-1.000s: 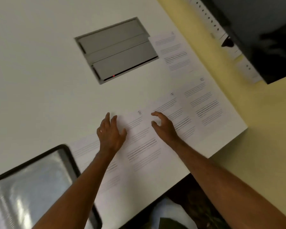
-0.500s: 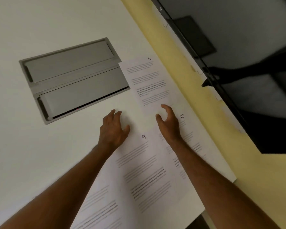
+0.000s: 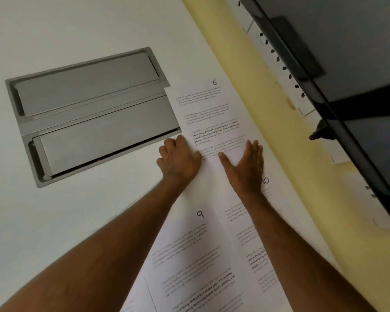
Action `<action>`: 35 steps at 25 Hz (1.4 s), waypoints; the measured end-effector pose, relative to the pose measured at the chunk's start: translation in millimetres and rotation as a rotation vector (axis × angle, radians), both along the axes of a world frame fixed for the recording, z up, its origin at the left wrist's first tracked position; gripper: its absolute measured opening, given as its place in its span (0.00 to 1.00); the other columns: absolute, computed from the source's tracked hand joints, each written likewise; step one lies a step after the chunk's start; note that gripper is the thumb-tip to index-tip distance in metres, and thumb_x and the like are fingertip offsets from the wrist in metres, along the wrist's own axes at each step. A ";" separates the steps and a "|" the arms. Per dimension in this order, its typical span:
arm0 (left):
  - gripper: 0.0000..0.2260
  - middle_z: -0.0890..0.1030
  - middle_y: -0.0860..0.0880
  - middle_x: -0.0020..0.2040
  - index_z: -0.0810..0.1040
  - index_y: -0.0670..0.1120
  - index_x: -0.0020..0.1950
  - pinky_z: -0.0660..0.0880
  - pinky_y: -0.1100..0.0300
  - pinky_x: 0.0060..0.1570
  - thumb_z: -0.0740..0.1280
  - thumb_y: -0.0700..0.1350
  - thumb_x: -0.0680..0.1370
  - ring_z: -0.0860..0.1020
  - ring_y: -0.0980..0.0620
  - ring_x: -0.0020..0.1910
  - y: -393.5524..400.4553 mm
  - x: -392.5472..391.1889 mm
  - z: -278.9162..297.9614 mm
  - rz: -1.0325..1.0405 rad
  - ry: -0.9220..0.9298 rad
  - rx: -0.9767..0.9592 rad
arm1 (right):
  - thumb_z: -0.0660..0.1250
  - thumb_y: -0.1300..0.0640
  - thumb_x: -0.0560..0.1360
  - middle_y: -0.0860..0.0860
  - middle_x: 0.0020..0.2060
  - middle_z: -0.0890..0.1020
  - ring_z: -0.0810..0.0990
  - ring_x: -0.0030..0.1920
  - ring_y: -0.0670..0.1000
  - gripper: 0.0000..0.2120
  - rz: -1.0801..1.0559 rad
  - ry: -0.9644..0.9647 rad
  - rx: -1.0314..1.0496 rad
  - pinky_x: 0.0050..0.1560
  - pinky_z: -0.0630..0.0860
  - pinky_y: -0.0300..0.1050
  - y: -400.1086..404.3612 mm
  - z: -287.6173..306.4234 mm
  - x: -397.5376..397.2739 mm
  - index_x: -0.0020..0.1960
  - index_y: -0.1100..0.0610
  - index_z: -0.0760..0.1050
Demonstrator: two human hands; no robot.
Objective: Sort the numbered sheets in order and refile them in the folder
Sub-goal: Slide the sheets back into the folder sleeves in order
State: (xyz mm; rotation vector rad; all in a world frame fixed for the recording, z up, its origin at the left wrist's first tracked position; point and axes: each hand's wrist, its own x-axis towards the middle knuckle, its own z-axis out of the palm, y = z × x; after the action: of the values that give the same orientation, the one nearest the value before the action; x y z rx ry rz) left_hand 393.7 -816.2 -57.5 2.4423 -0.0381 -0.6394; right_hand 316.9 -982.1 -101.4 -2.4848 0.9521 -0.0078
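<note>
White desk (image 3: 65, 221) fills the view, w/ a grey metal cable hatch (image 3: 92, 113) set flush at about 10 o'clock and a yellow wall strip (image 3: 245, 86) running along the desk's far edge toward 1 o'clock. Your left hand (image 3: 178, 161) sits on the left edge of sheet 6 (image 3: 209, 113), fingers curled, thumb pressing the paper; can't tell if it pinches the edge. Your right hand (image 3: 245, 163) lies flat on the same sheet's lower right part, fingers straight and together, thumb spread. Sheet 6 lies at 12 o'clock from your hands, its top left corner overlapping the hatch. Sheet 9 (image 3: 189, 255) lies at 6 o'clock, between your forearms; sheet 10 (image 3: 266, 233) is just beside it at 5 o'clock, partly under your right forearm. Folder isn't in view.
</note>
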 end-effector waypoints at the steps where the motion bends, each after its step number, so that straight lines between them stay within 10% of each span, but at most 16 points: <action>1: 0.23 0.66 0.44 0.68 0.66 0.47 0.71 0.64 0.46 0.60 0.65 0.53 0.79 0.65 0.42 0.67 -4.8 1.7 0.8 0.041 0.026 -0.021 | 0.63 0.31 0.76 0.56 0.83 0.49 0.45 0.83 0.54 0.49 0.012 0.006 -0.042 0.82 0.44 0.53 2.6 -2.7 -0.3 0.83 0.58 0.48; 6: 0.22 0.72 0.49 0.67 0.70 0.52 0.71 0.70 0.47 0.68 0.70 0.53 0.79 0.70 0.45 0.68 -14.2 14.3 3.4 0.377 0.215 -0.352 | 0.57 0.34 0.81 0.57 0.83 0.53 0.48 0.83 0.54 0.42 0.002 -0.014 -0.095 0.82 0.48 0.55 5.8 -2.7 1.5 0.83 0.59 0.51; 10: 0.09 0.82 0.49 0.57 0.72 0.49 0.61 0.83 0.53 0.50 0.67 0.45 0.83 0.83 0.49 0.55 1.2 15.6 0.7 0.565 0.361 -0.737 | 0.54 0.36 0.83 0.56 0.83 0.55 0.50 0.83 0.54 0.39 -0.001 -0.018 -0.009 0.82 0.50 0.56 12.7 9.5 2.5 0.83 0.58 0.49; 22: 0.14 0.82 0.48 0.62 0.74 0.50 0.68 0.83 0.46 0.55 0.60 0.36 0.85 0.83 0.47 0.56 113.0 -41.0 36.7 0.447 0.342 -0.688 | 0.58 0.39 0.82 0.54 0.78 0.65 0.66 0.76 0.56 0.34 -0.064 -0.030 0.240 0.75 0.68 0.58 116.2 55.0 -50.9 0.82 0.53 0.55; 27: 0.14 0.84 0.48 0.61 0.78 0.47 0.66 0.82 0.48 0.57 0.59 0.35 0.85 0.84 0.47 0.56 205.1 -80.3 63.3 0.457 0.363 -0.693 | 0.65 0.45 0.82 0.53 0.73 0.73 0.74 0.70 0.53 0.29 -0.194 -0.185 0.503 0.65 0.70 0.44 167.9 88.0 -66.6 0.79 0.54 0.63; 35: 0.14 0.85 0.48 0.60 0.80 0.44 0.65 0.81 0.53 0.54 0.60 0.33 0.84 0.84 0.48 0.57 381.8 -175.7 94.9 0.507 0.354 -0.737 | 0.74 0.56 0.77 0.49 0.48 0.87 0.86 0.49 0.51 0.07 -0.256 -0.322 0.886 0.51 0.83 0.46 302.2 142.7 -114.1 0.53 0.51 0.79</action>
State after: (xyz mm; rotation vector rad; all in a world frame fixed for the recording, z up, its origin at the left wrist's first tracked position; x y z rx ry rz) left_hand 218.0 -434.4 37.4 1.5223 0.4032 -0.6615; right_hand 202.8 -679.8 41.3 -1.4915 0.8692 -0.0550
